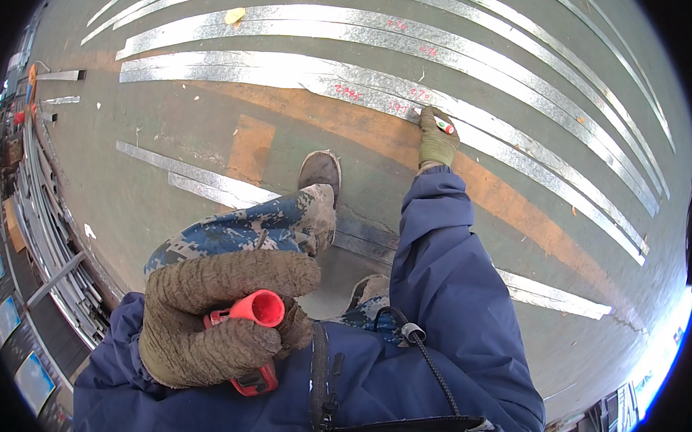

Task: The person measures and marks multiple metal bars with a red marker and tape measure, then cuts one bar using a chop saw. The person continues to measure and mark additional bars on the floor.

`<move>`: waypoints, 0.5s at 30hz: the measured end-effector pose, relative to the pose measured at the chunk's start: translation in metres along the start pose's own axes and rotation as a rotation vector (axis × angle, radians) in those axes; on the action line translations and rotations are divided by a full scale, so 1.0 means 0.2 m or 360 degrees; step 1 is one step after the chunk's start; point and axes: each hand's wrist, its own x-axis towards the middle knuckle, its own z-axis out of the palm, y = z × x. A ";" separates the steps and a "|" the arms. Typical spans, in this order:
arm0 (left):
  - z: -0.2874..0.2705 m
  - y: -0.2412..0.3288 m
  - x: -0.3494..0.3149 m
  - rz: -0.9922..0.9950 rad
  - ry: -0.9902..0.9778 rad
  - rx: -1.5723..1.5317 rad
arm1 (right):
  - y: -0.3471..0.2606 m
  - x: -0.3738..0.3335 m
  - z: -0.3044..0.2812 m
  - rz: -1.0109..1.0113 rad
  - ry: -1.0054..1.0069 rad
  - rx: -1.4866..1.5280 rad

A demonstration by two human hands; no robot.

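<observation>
My right hand (437,146), in a brown-green work glove, is stretched forward and closed round a white marker pen (444,126) with a red end. The pen's tip is at a long shiny metal strip (352,93) on the floor, beside red handwritten marks. Close to my body, my left hand (181,309), gloved too, curls round a red hollow marker cap (267,308), its open end facing up. Part of a red and black object (257,380) shows beneath the left fingers; its kind is mostly hidden.
Several more metal strips (479,57) lie roughly parallel farther off; others (199,175) lie near my feet. An orange band (327,120) runs along the green floor. Stacked long metal profiles (55,240) line the left side. My shoe (320,170) stands close to the strips.
</observation>
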 end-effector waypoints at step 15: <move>-0.03 -0.02 0.00 0.0026 -0.0052 0.0037 | 0.01 0.00 0.00 0.0047 0.0002 -0.0029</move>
